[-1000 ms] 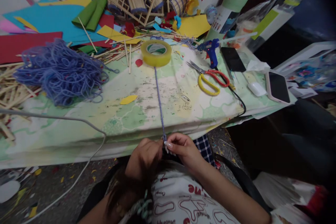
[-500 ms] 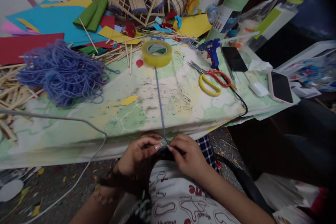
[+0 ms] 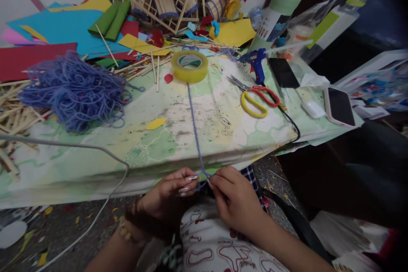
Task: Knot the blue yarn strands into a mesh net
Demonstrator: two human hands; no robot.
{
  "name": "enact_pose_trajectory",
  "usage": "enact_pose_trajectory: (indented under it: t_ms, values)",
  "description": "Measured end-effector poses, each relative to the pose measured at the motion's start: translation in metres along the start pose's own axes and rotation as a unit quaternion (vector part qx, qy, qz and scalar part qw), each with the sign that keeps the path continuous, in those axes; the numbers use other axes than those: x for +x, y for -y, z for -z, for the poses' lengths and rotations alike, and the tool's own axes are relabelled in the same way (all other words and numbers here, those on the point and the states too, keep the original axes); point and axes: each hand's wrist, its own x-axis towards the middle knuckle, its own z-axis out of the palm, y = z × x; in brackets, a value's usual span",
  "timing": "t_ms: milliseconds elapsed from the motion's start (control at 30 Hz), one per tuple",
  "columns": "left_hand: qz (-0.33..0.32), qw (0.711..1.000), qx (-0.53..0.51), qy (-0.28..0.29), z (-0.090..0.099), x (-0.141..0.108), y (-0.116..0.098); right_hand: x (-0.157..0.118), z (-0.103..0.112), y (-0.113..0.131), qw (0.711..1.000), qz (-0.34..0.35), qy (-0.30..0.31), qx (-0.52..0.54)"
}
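Observation:
A braided blue-purple cord (image 3: 195, 129) runs from under the yellow tape roll (image 3: 189, 72) down over the table's front edge. At its near end the cord splits into loose strands. My left hand (image 3: 170, 189) pinches strands on the left side of the split, its fingers closed. On the right side, my right hand (image 3: 231, 189) grips another strand between thumb and fingertips. Both hands are close together, just off the table edge above my lap. The exact number of strands is too small to tell.
A tangled heap of blue-purple yarn (image 3: 75, 91) lies at left. Scissors (image 3: 255, 102), a blue glue gun (image 3: 257, 66) and phones (image 3: 340, 105) are at right. Coloured paper (image 3: 70, 29) and thin sticks lie behind. A grey cable (image 3: 95, 146) crosses the left front.
My hands have moved slightly apart, and the strands between them now spread into a visible fork. The tape roll and the other things stay in place.

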Motion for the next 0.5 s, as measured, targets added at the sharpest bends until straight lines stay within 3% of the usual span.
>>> enact_pose_trajectory:
  t_ms: [167, 333, 500]
  values:
    - [0.008, 1.0, 0.026, 0.008, 0.007, 0.005, 0.005, 0.001, -0.001, 0.002, 1.0, -0.004, -0.002, 0.005]
    - [-0.085, 0.975, 0.201, 0.037, -0.008, 0.001, -0.005, 0.001, -0.003, 0.001, 1.0, 0.0, -0.001, 0.011]
    - [-0.034, 0.99, 0.131, 0.032, -0.021, -0.001, -0.009, 0.001, -0.004, 0.0, 1.0, 0.003, -0.015, 0.005]
